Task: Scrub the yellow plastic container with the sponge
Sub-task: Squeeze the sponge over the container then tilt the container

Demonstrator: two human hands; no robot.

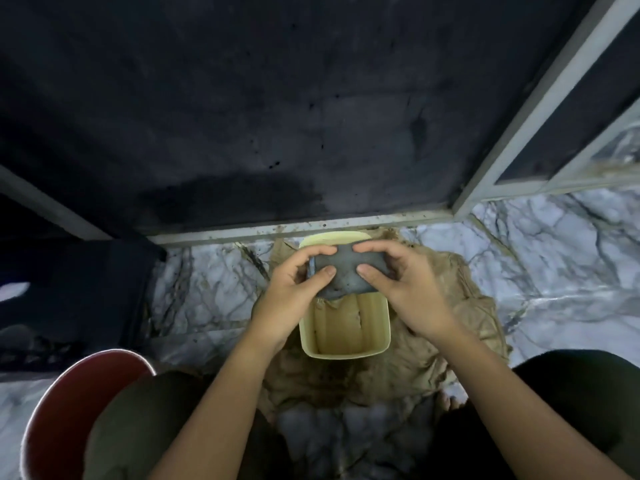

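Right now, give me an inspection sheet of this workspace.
Surface: marble floor, white with grey veins; dirt specks along the frame edge.
Job's things: yellow plastic container, open, brown residue inside, sitting on a crumpled brown cloth; grey sponge held over its far end.
Clutter: red bucket at lower left.
Hands: left hand and right hand both pinch the sponge between fingers and thumb.
Cables: nothing seen.
Surroundings: dark panel in a pale frame ahead, damp patch near its bottom.
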